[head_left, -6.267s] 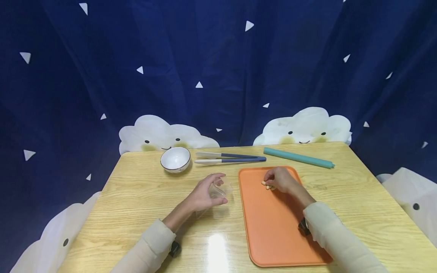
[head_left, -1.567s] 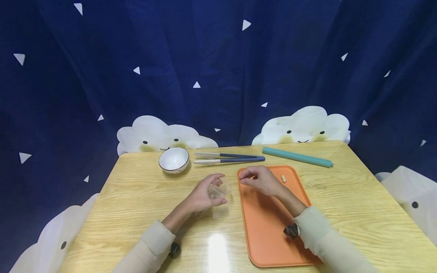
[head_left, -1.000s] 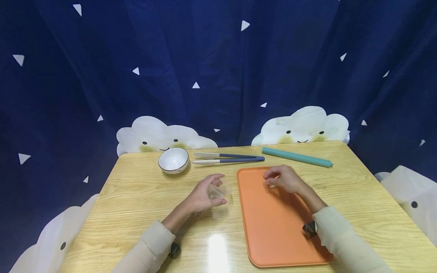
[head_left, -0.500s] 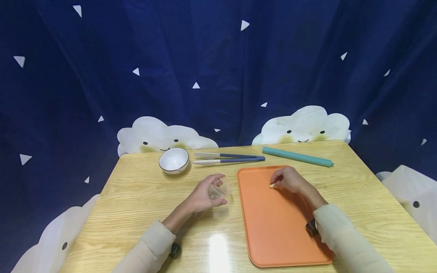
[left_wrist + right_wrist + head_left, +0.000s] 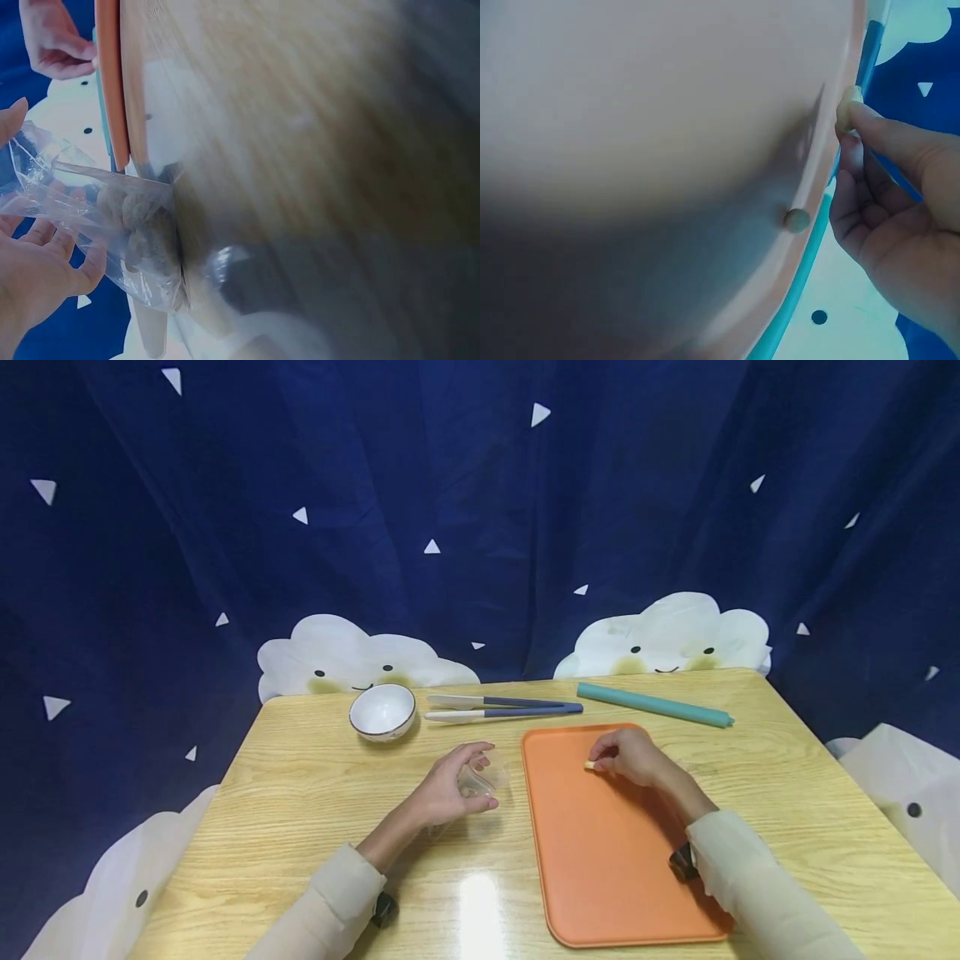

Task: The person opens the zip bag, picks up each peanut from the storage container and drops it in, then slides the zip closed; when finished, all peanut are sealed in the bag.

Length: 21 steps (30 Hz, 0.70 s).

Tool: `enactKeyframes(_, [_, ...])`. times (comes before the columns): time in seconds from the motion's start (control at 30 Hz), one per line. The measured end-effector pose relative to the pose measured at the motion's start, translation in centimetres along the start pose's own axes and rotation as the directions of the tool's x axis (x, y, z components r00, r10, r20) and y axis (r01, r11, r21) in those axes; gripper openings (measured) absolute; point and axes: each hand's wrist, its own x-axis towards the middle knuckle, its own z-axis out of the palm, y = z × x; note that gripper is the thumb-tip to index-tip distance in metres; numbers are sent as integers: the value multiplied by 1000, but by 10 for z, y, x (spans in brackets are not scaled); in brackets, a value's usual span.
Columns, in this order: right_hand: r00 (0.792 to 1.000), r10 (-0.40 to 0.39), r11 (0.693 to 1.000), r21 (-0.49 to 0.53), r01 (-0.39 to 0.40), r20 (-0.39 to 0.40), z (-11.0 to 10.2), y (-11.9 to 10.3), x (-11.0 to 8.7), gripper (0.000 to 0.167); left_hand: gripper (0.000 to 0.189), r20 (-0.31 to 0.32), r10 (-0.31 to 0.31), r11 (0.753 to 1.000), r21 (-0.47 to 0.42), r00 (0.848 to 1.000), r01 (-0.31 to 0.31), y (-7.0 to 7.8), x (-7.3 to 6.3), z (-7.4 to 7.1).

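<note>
My right hand (image 5: 628, 755) pinches a small pale peanut (image 5: 846, 109) between thumb and fingertips, over the far part of the orange tray (image 5: 600, 877). Another peanut (image 5: 796, 220) lies near the tray's rim in the right wrist view; my hand hides it in the head view. Left of the tray, my left hand (image 5: 447, 787) holds a clear plastic bag (image 5: 90, 217), its thumb and fingers spread apart at the mouth. Several brownish peanuts (image 5: 139, 221) sit in the bottom of the bag, which stands close over the wooden table.
A white bowl (image 5: 383, 711) with a dark rim stands at the back left of the table (image 5: 300, 777). Tongs (image 5: 502, 714) with blue handles and pale tips lie behind the tray. Right of them is a teal stick (image 5: 652, 704). A dark blue curtain (image 5: 480, 485) hangs behind.
Several peanuts lay on the tray at first. My right hand was at the tray's left edge, moved back right over the tray, and now pinches a peanut. The left hand stays with the bag.
</note>
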Motion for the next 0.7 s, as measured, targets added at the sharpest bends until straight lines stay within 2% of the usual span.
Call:
enactKeyframes(0.3, [996, -88, 995, 51, 88, -3, 3, -29, -1, 7, 76, -8, 6, 1000, 12, 1000, -6, 1, 1, 0])
enactKeyframes(0.7, [984, -175, 979, 98, 177, -26, 16, -85, 7, 5, 76, 1, -1, 1000, 9, 1000, 1, 1, 2, -1])
